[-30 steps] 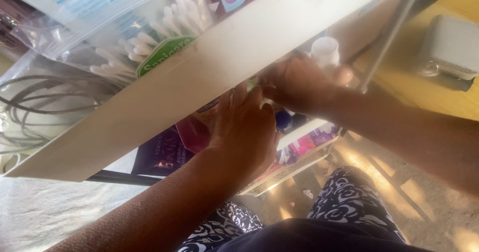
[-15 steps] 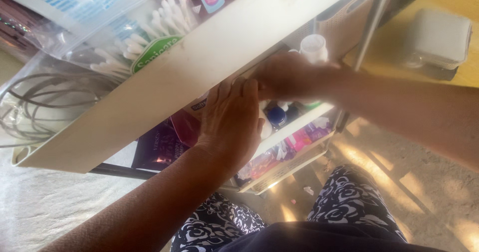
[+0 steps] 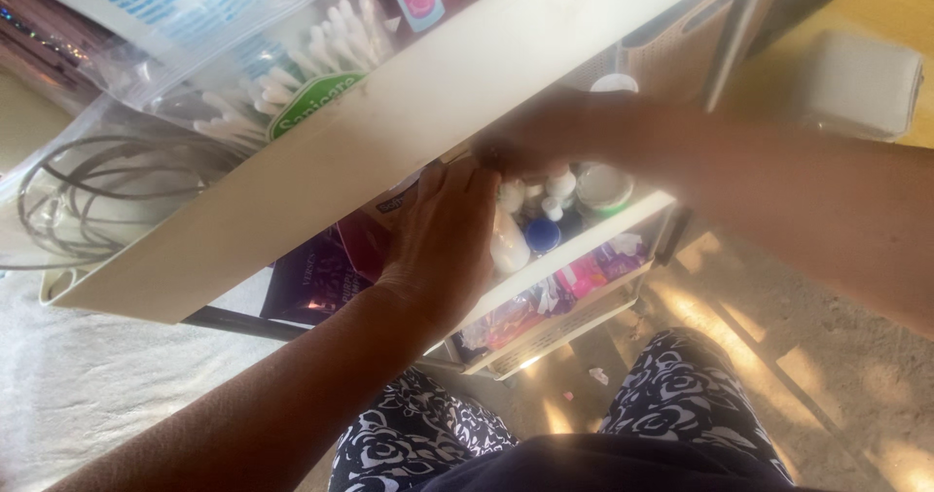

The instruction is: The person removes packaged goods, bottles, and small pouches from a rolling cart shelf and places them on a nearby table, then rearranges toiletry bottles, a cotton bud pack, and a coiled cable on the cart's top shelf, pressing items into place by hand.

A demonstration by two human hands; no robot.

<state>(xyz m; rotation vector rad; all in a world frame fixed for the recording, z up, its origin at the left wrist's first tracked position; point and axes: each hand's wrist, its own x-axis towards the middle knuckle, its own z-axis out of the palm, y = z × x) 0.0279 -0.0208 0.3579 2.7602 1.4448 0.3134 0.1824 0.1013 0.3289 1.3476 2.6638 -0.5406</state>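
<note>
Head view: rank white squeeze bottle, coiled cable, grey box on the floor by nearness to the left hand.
From the left hand:
1. White squeeze bottle, in the middle shelf tray, right beside the fingers.
2. Coiled cable, in the top tray, far left of frame.
3. Grey box, on the floor, upper right corner, past the right hand.

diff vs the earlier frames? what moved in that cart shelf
The left hand slid lower on the middle shelf, uncovering small white-capped bottles. The right hand stays reaching in above them; whether it grips anything is hidden. The white tiered cart and the clear bag of cotton swabs are unchanged.
</note>
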